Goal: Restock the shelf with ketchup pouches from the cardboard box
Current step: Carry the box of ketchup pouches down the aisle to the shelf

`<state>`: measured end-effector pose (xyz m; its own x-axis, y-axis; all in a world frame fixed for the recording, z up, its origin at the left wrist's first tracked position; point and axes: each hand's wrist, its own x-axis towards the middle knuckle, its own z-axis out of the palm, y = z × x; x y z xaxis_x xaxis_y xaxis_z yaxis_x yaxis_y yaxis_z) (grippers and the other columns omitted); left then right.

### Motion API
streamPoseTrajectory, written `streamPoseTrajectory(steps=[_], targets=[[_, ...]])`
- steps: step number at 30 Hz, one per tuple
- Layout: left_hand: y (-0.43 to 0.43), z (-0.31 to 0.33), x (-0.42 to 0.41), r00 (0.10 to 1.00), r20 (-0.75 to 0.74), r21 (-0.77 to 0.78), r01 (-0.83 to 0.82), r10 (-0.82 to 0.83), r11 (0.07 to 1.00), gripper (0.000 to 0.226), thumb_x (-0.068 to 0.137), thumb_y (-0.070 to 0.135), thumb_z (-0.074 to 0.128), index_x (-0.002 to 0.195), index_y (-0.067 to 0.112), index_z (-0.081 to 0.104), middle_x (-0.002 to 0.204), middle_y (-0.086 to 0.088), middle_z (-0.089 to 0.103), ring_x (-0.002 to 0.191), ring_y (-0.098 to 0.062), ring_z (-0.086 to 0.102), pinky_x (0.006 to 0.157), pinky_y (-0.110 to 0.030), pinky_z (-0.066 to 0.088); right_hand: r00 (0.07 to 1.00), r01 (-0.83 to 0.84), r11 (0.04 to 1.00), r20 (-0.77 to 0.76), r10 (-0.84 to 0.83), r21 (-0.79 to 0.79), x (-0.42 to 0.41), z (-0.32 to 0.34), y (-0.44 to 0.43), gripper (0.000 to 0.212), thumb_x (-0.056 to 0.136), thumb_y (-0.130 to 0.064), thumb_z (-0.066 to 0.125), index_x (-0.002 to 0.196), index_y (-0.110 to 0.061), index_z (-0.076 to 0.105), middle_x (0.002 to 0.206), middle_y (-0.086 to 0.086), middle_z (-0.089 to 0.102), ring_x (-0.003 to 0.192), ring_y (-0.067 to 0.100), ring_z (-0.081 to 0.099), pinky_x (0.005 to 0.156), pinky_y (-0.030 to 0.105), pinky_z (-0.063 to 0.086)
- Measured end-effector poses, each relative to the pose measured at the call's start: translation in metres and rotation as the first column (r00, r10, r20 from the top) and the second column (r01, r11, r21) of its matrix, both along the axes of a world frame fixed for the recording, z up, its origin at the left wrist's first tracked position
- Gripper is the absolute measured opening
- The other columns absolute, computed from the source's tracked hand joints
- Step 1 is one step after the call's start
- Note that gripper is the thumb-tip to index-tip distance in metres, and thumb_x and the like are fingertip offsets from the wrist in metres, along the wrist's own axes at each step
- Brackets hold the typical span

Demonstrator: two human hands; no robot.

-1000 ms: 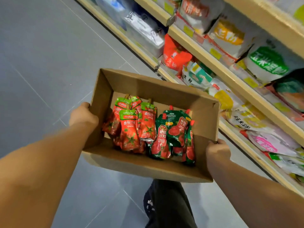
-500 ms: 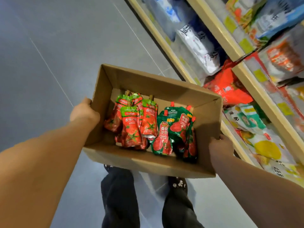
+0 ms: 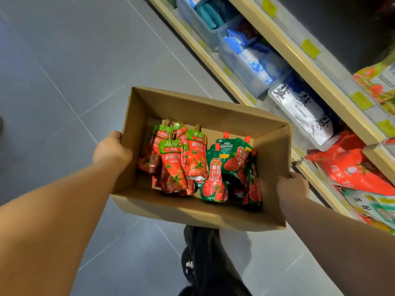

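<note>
An open cardboard box (image 3: 192,212) is held out in front of me above the grey floor. My left hand (image 3: 111,149) grips its left wall and my right hand (image 3: 292,188) grips its right wall. Inside lie several ketchup pouches: a bunch of red pouches with light-green tops (image 3: 174,165) on the left and a bunch of dark-green pouches with red caps (image 3: 229,167) on the right. The shelf (image 3: 299,58) runs along the right side, its wooden edges carrying yellow price tags.
On the shelf sit clear bins with blue and white packets (image 3: 250,58), white salt bags (image 3: 303,112) and red flour bags (image 3: 350,165). My dark-trousered legs and shoes (image 3: 201,259) are below the box. Grey tiled floor (image 3: 74,60) stretches to the left.
The view has moved along the aisle; the shelf goods slid down and right, and blue and white bins now show. Both hands keep the same grip on the box.
</note>
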<state>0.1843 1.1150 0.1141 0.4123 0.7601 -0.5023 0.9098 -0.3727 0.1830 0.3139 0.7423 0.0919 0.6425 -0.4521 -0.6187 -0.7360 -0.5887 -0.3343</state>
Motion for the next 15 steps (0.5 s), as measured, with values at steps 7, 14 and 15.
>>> streamPoseTrajectory(steps=[7, 14, 15], targets=[[0.087, -0.010, 0.082, 1.000, 0.018, 0.031, 0.016, -0.017, 0.999, 0.047, 0.076, 0.002, 0.049, 0.120, 0.018, 0.049, 0.088, -0.013, 0.059, 0.085, -0.039, 0.057, 0.068, -0.038, 0.049, 0.998, 0.069, 0.998, -0.006, -0.069, 0.003, 0.056, -0.015, 0.085, 0.027, 0.089, -0.024, 0.044, 0.110, -0.026, 0.061, 0.087, 0.004, 0.066, 0.075, 0.029, 0.062, 0.074, 0.042, 0.055], [0.171, -0.020, 0.158, 0.995, 0.007, 0.044, 0.104, -0.104, 0.994, 0.049, 0.076, 0.001, 0.049, 0.122, 0.017, 0.049, 0.106, -0.020, 0.062, 0.098, -0.042, 0.058, 0.079, -0.041, 0.050, 0.978, 0.202, 0.979, -0.044, -0.203, -0.012, 0.095, -0.023, 0.167, 0.031, 0.091, -0.022, 0.044, 0.119, -0.025, 0.058, 0.093, 0.003, 0.060, 0.083, 0.031, 0.060, 0.080, 0.043, 0.053], [0.183, -0.024, 0.168, 0.992, -0.006, 0.036, 0.125, -0.125, 0.992, 0.050, 0.075, 0.001, 0.049, 0.123, 0.017, 0.048, 0.107, -0.020, 0.062, 0.098, -0.042, 0.058, 0.079, -0.041, 0.051, 0.974, 0.220, 0.975, -0.045, -0.221, -0.012, 0.098, -0.027, 0.176, 0.031, 0.091, -0.022, 0.044, 0.120, -0.025, 0.057, 0.094, 0.002, 0.061, 0.083, 0.030, 0.060, 0.079, 0.042, 0.053]])
